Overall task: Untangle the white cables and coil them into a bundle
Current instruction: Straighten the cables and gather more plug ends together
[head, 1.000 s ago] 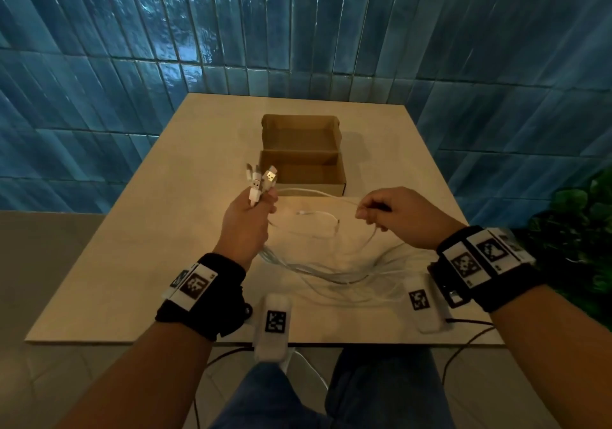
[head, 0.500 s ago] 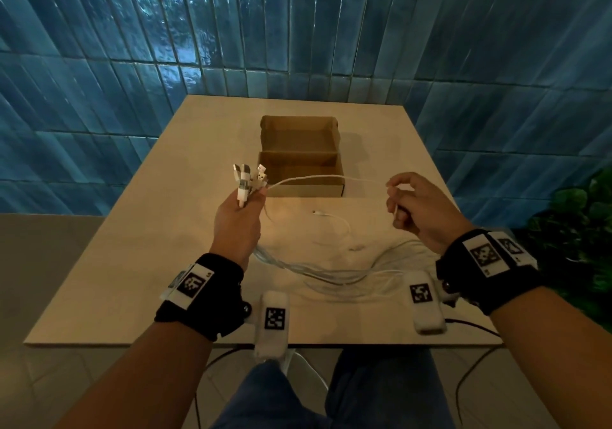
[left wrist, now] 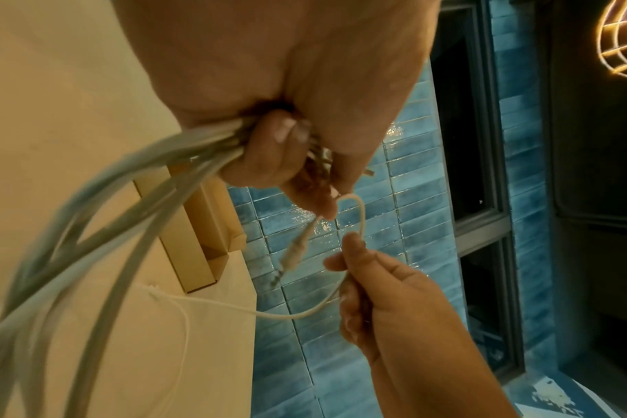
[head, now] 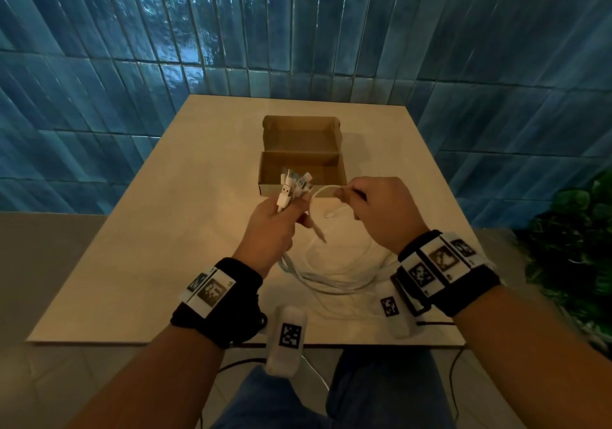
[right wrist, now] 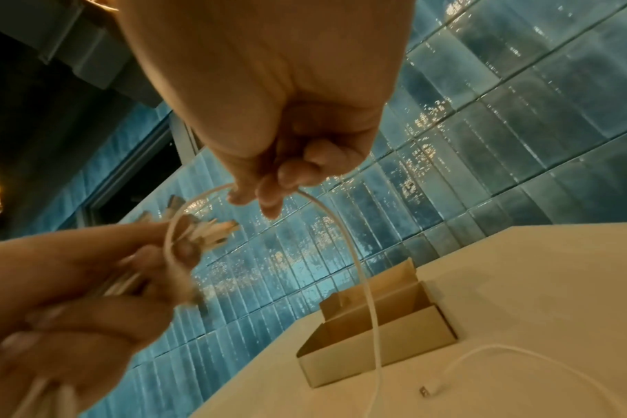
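The thin white cables (left wrist: 90, 226) are motion-blurred in the left wrist view and run off the lower left edge. The left hand (right wrist: 72, 297) is blurred in the right wrist view; its cluster of white plugs (right wrist: 201, 229) cannot be counted. The right hand (head: 374, 210) conceals its pinch point in the head view. The green leafy plant (head: 576, 249) is cut off at the right edge.

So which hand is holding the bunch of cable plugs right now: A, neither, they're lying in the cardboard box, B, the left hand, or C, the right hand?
B: the left hand grips the plugs, fanned out above its fingers.
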`<action>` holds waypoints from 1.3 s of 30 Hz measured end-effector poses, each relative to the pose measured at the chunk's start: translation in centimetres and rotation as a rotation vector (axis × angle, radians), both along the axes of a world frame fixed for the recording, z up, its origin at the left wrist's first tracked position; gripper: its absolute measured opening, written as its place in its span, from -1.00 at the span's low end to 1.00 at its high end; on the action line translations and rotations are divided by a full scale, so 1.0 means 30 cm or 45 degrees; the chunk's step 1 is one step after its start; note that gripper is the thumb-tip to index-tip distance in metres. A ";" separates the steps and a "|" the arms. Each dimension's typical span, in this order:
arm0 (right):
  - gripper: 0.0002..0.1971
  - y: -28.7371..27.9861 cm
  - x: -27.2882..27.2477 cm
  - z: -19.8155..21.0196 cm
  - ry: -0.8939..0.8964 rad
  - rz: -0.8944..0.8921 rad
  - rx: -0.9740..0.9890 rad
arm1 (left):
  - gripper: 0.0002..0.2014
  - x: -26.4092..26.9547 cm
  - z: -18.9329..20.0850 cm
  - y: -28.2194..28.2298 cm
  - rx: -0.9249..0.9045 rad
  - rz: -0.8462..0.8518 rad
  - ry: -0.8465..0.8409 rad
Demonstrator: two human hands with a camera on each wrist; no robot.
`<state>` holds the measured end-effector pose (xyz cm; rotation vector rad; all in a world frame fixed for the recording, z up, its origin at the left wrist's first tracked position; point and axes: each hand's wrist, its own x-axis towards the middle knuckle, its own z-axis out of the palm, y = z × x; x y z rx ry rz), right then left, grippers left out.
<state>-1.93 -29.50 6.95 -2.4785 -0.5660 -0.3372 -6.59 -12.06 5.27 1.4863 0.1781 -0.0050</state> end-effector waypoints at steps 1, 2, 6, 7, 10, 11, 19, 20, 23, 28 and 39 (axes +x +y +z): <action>-0.67 0.013 -0.010 -0.002 -0.068 -0.020 -0.035 | -0.79 -0.002 0.001 -0.001 -0.021 0.002 0.001; -0.64 0.023 -0.020 -0.005 -0.109 -0.029 -0.056 | -0.82 -0.001 0.000 0.000 -0.043 0.021 0.010; -0.59 0.036 -0.057 -0.015 -0.067 0.177 -0.221 | -0.83 0.002 -0.004 0.018 -0.088 0.098 0.027; -0.60 0.040 -0.065 -0.021 -0.002 0.262 -0.342 | -0.87 0.002 -0.004 0.021 -0.064 0.111 0.003; -0.63 0.032 -0.068 -0.065 0.285 0.409 -0.594 | -0.89 -0.004 0.006 0.020 0.026 0.148 -0.095; -0.66 0.019 -0.061 -0.081 0.369 0.405 -0.613 | -0.86 -0.007 0.010 0.018 0.040 0.144 -0.113; -0.64 0.036 -0.031 -0.038 0.855 0.085 0.370 | -0.79 -0.006 0.008 0.002 0.120 0.017 -0.129; -0.68 0.049 -0.031 -0.029 0.886 0.077 0.516 | -0.81 -0.008 0.010 -0.007 0.112 -0.022 -0.129; -0.78 0.080 -0.032 -0.008 0.858 0.088 0.789 | -0.88 -0.018 0.018 -0.027 0.077 -0.114 -0.113; -0.82 0.107 -0.029 -0.008 0.747 0.043 0.922 | -0.87 0.000 0.010 -0.013 0.081 -0.030 0.022; -0.84 0.076 -0.036 0.033 0.945 -0.084 1.195 | -0.89 0.023 0.010 0.040 -0.266 -0.089 0.249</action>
